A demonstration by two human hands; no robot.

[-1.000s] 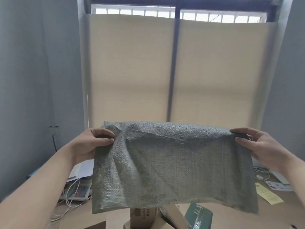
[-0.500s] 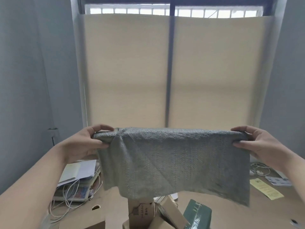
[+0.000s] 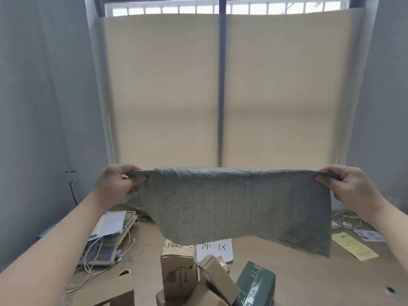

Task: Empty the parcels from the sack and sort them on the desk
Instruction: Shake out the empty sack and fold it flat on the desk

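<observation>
Overhead, left hand [image 3: 117, 184] and right hand [image 3: 348, 186] each clench a top corner of the grey sack [image 3: 238, 206], stretched above the desk [image 3: 309, 272].

Both arms extended forward, raised; left hand [image 3: 117, 184] and right hand [image 3: 346, 186] each with fingers curled, pinching, held level and wide apart.

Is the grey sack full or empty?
Apparently empty: the sack hangs flat and limp, no bulge, held by the left hand and right hand; parcels lie on the desk.
</observation>
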